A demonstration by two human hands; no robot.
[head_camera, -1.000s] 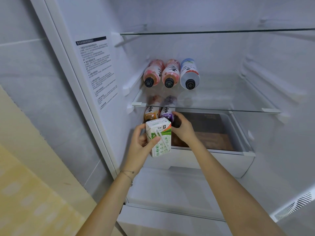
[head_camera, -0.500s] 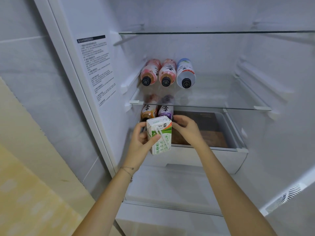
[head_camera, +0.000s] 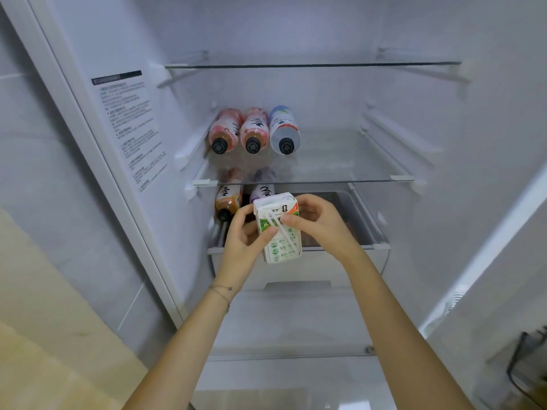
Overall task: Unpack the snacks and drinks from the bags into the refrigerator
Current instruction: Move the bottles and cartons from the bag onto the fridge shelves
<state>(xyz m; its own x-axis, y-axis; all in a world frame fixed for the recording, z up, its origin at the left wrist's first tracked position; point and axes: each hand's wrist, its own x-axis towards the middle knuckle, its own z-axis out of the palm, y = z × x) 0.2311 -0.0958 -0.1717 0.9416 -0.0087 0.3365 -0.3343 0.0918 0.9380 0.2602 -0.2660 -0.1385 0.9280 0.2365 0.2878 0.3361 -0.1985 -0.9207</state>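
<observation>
Carton [head_camera: 279,232] upright between left hand [head_camera: 244,244] and right hand [head_camera: 324,223] (thumbs on front)

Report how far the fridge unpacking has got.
Done: three bottles lie on the glass shelf, two bottles below it. In hand: left hand and right hand hold a drink carton before the drawer, not yet placed. Left: the bags are out of view, so cannot tell.

Not much gear here tbh. The only thing worn is a thin chain bracelet [head_camera: 220,291] with a couple of tiny dark bits on it, sitting on the wrist right below the left hand [head_camera: 247,238]. The left forearm [head_camera: 183,350] below the bracelet is bare, same for the right forearm [head_camera: 393,329] and right hand [head_camera: 321,223] across from it.
</observation>
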